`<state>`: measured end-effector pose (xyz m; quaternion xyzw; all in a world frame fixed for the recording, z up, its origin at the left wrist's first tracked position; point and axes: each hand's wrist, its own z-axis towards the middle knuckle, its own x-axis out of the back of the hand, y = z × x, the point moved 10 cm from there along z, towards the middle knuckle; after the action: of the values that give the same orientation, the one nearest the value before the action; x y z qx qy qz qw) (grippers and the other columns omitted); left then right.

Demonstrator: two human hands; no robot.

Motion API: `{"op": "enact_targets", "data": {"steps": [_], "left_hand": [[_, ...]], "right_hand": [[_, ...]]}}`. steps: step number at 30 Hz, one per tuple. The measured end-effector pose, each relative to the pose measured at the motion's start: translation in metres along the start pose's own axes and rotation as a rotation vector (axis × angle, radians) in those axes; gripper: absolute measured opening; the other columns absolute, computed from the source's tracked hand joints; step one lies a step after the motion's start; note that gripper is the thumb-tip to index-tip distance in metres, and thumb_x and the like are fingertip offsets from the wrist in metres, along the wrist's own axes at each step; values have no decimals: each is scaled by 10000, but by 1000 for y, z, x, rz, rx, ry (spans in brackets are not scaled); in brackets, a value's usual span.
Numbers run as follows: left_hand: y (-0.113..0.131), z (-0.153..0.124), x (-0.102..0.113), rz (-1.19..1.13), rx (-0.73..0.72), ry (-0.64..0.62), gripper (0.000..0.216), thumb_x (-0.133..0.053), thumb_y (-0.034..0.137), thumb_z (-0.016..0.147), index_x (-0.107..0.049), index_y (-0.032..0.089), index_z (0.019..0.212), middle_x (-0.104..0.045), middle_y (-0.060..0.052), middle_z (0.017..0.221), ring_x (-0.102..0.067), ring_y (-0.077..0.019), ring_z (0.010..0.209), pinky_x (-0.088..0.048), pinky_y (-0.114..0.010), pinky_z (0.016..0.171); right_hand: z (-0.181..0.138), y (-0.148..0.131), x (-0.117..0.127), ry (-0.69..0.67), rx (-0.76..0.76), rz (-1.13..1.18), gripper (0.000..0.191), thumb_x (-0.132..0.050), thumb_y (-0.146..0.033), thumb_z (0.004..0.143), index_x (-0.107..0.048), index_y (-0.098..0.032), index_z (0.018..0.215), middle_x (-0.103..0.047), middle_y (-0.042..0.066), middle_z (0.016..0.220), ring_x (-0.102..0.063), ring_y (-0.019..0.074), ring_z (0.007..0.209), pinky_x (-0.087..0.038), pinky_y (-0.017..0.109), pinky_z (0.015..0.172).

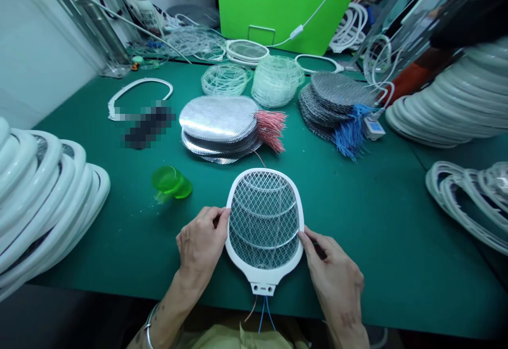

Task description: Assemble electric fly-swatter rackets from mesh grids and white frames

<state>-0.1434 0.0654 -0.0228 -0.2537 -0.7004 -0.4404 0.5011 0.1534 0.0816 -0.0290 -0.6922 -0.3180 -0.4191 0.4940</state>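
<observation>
Between my hands lies a white electric mosquito racket head [265,280], an oval frame around layers of wire mesh. One red and two blue wires hang from its neck, which points toward me. My left hand [203,243] pinches the left rim, fingers closed on it. On the right rim, my right hand [331,267] grips with thumb and fingers. Beyond the racket head sits a stack of silver mesh panels [220,121] with red wires. Right of that is a darker mesh stack [337,95] with blue wires. A green cup [171,181] lies left of my hands.
White frames pile high at the left [43,200] and the right [456,95], with loose frames [468,200] below the right pile. Pale green plastic rings [275,80] lie at the back. A green panel [281,5] stands behind the green table [130,243]. Another person's dark sleeve [468,20] shows upper right.
</observation>
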Motion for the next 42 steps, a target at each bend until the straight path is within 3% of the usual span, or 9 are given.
{"op": "enact_targets", "data": {"steps": [13, 18, 22, 24, 26, 28, 31, 35, 42], "left_hand": [[-12, 6, -8, -91, 67, -91, 219, -534, 448, 910, -691, 317, 833, -713, 30, 817, -637, -203, 722, -316, -258, 559], [-6, 3, -11, -20, 40, -73, 247, -499, 424, 938, -663, 276, 830, -709, 9, 865, -644, -211, 732, -350, -274, 562], [11, 0, -8, 82, -136, 102, 270, -426, 340, 978, -638, 198, 1064, -662, -103, 1154, -623, -273, 1033, -456, -361, 805], [24, -1, -11, 93, -319, 138, 373, -353, 249, 992, -515, 186, 1322, -503, -114, 1411, -437, -284, 1318, -353, -439, 1047], [33, -3, -21, 81, -506, 53, 496, -262, 163, 991, -319, 222, 1480, -335, -50, 1539, -242, -233, 1441, -199, -465, 1165], [35, -4, -30, 65, -622, -81, 538, -207, 153, 996, -195, 248, 1525, -260, -6, 1569, -162, -192, 1465, -120, -461, 1198], [31, -4, -32, 68, -672, -218, 560, -234, 351, 1025, -47, 245, 1542, -106, -19, 1600, -72, -199, 1477, -22, -481, 1200], [35, -8, -31, 86, -797, -360, 1063, -454, 749, 815, 109, 193, 1525, 42, -100, 1596, 7, -276, 1475, 88, -515, 1170], [37, -5, -29, 81, -872, -425, 1137, -440, 813, 759, 148, 202, 1516, 44, -122, 1591, -9, -285, 1473, 113, -505, 1157]], "right_hand": [[9, 5, -3, -59, -19, -25, 350, -494, -581, 855, -737, -330, 879, -740, 8, 870, -652, 211, 702, -427, 295, 559], [2, -8, -8, 26, 119, -49, 456, -423, -523, 920, -625, -259, 1232, -685, 74, 1120, -656, 246, 868, -502, 327, 612], [-10, -40, -26, 72, 518, -172, 500, -231, -263, 985, -400, -220, 1453, -466, 111, 1450, -453, 304, 1297, -459, 475, 969], [-10, -42, -34, 59, 628, -151, 547, -204, -201, 982, -191, -220, 1529, -301, 99, 1552, -287, 281, 1413, -349, 508, 1096], [-7, -43, -37, 16, 714, -98, 591, -192, -175, 982, -1, -230, 1538, -180, 75, 1593, -171, 249, 1450, -261, 492, 1156], [-5, -43, -38, -59, 796, -75, 598, -185, -179, 984, 43, -261, 1530, -140, 34, 1602, -141, 228, 1453, -230, 463, 1175], [-2, -42, -42, -194, 846, -139, 678, -307, -361, 982, 68, -223, 1529, -47, 49, 1607, -106, 243, 1456, -200, 461, 1182], [-3, -40, -49, -338, 803, -229, 1250, -577, -733, 710, 167, -112, 1500, 137, 139, 1578, 11, 312, 1453, -143, 510, 1178], [-5, -42, -52, -368, 760, -266, 1323, -558, -824, 632, 176, -150, 1502, 92, 132, 1593, 3, 289, 1461, -46, 516, 1184]]}}
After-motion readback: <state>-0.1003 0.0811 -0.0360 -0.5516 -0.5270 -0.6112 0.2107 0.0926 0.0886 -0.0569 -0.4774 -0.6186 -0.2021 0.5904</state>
